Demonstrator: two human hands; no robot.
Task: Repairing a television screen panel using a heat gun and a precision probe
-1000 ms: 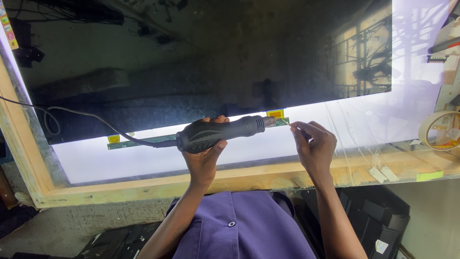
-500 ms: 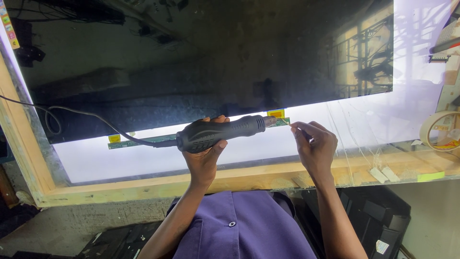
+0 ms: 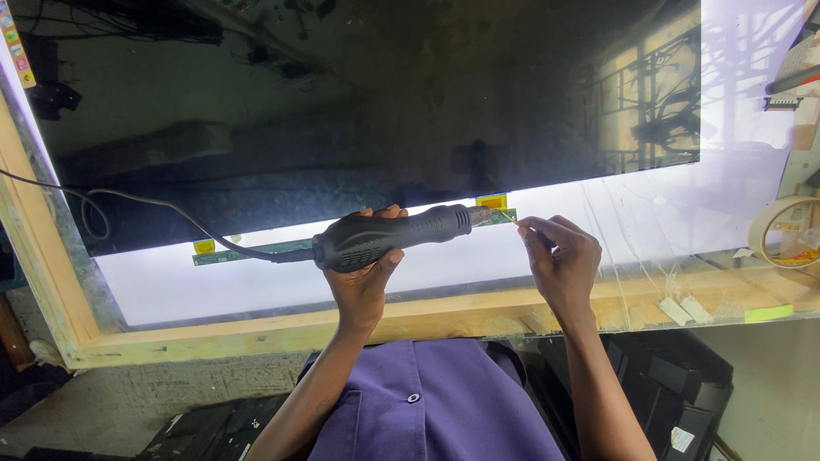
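L hand (image 3: 363,282) wraps round a black hot-air tool (image 3: 389,239), held level over the lit panel (image 3: 256,282) near its front edge, nozzle pointing right, cord (image 3: 154,209) trailing left. R hand (image 3: 559,260) pinches a thin sliver (image 3: 509,217) just off the nozzle tip, by a yellow tab (image 3: 491,201) on the green circuit strip (image 3: 248,250). Second yellow tab (image 3: 203,247) at strip's left end. Tape roll (image 3: 781,230) at right edge; lime label (image 3: 767,313) and two white strips (image 3: 683,310) on wood frame (image 3: 461,312), front right.

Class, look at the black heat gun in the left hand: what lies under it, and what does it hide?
Under the heat gun runs a narrow green circuit strip on the lit panel. The strip's middle stretch is covered by the gun and left hand.
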